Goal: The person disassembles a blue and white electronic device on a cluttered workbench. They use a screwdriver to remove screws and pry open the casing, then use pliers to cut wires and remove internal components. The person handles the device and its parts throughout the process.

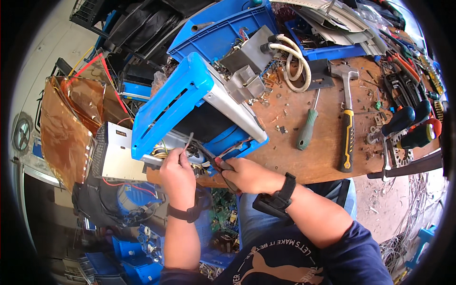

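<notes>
A blue plastic frame with silver metal sides (164, 114) stands tilted at the table's front edge, with wires and small parts exposed in its lower opening. At that opening, my left hand (178, 173) pinches a thin grey-pink wire (189, 142) between thumb and fingers. My right hand (249, 175) is wrapped around a pair of pliers (219, 164) with dark, reddish handles. Their jaws point into the opening beside the wires; whether they bite on anything is too small to tell.
On the wooden table (280, 161) lie a green-handled screwdriver (308, 130), a hammer (348, 123) and several hand tools at the right. Behind the frame are a metal box (251, 50) with a thick white cable (304, 71) and a blue crate (228, 33). A white box (118, 152) stands left.
</notes>
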